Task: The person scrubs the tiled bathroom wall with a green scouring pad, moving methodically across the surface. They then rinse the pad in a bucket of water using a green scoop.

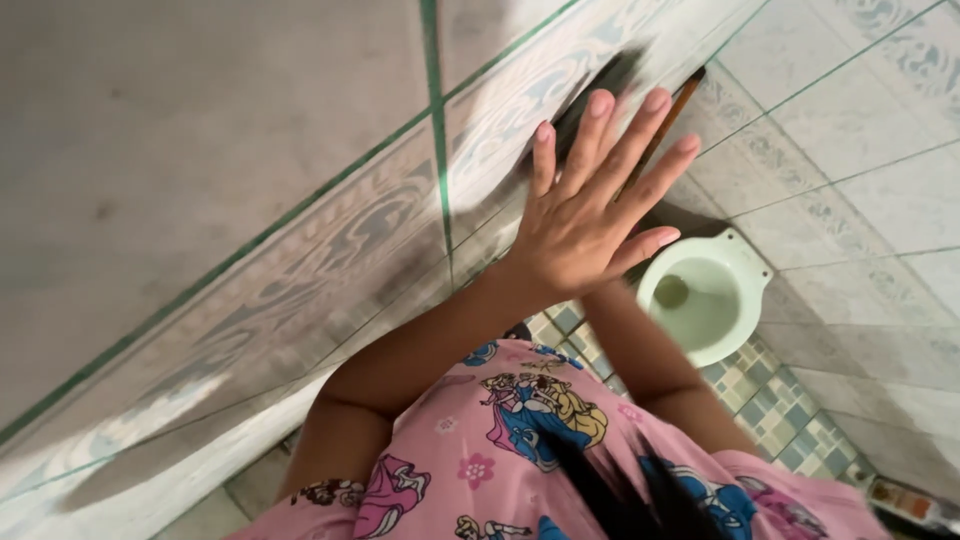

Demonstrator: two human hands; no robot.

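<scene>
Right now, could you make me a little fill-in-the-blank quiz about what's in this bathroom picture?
1. The left hand is raised with its fingers spread ____.
2. Behind it, a long brown stick leans against the tiled ____.
3. The pale green toilet bowl sits on the ____.
4. The person's shirt is mostly ____.

Missing words: open; wall; floor; pink

Your left hand is raised flat, fingers spread and pointing up. Just behind those fingers runs a thin brown stick, slanting up the tiled wall; its lower part is hidden by your hand.
</scene>
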